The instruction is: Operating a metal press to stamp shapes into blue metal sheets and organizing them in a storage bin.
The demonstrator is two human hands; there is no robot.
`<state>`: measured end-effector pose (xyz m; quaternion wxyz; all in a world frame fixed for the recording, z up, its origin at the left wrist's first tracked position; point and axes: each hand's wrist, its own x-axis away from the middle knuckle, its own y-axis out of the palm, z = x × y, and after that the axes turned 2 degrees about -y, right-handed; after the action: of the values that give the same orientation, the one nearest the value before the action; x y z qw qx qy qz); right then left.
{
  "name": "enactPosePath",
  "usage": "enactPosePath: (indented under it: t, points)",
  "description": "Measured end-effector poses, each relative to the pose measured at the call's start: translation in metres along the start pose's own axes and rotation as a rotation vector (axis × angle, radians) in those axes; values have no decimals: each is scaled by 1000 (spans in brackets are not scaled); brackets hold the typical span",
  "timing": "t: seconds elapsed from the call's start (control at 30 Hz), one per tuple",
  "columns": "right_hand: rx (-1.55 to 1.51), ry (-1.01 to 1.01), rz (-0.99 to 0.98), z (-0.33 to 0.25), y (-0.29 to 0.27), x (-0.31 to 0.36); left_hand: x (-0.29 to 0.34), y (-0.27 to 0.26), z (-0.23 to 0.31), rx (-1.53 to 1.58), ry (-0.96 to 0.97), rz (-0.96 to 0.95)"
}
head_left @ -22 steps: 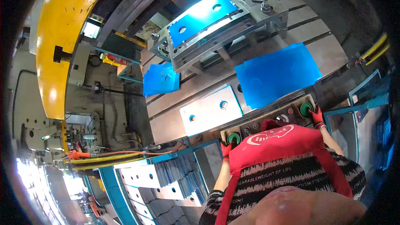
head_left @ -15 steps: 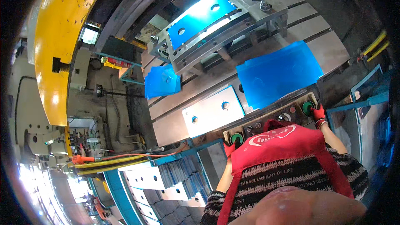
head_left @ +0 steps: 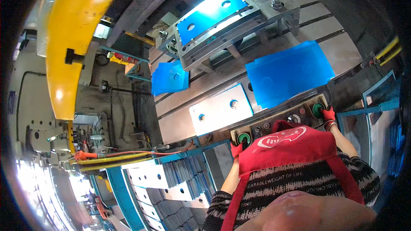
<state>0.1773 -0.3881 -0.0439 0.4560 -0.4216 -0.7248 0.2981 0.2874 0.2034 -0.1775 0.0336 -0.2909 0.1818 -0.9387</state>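
Observation:
My left hand [head_left: 236, 149], in a red glove with a dark fingertip part, rests at a green push button [head_left: 244, 139] on the left of a control panel [head_left: 274, 125]. At the panel's right end my right hand [head_left: 329, 114], gloved alike, touches another green push button [head_left: 318, 109]. Both hands look open and hold nothing; part of their fingers is hard to make out. Beyond the panel lies a bare metal plate [head_left: 218, 111] with two holes. A blue-filmed plate [head_left: 212, 15], also with two holes, sits on the die [head_left: 222, 40].
Blue film sheets [head_left: 291, 75] lie stacked on the slotted press bed [head_left: 342, 45]; a smaller blue pile [head_left: 171, 77] is left of the die. A yellow machine beam [head_left: 72, 51] stands at the left. Several holed plates [head_left: 150, 176] are stacked in a blue-framed rack below.
The whole view has shifted slightly, with the yellow beam appearing farther right. Both hands stay at their green buttons, and the plates keep their places.

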Motion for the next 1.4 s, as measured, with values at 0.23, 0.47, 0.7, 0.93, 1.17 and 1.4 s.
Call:
enactPosePath:
  t: [0.23,0.47,0.7,0.93,1.17,1.4]
  points:
    - [11,-46,-140,14,11,-22,18,6,21,-104,-19,63]
    - [-44,-37,-126,18,6,-20,43,12,71,-235,-65,83]
    - [-82,-67,-77,13,8,-16,31,6,44,-167,-97,97]
    - [-330,-125,-169,63,37,-61,84,-13,190,-829,-38,-294]
    - [-493,-220,-281,103,67,-105,137,-31,455,-631,683,-477]
    - [-1042,-121,-471,65,33,-53,61,7,612,-557,1553,375]
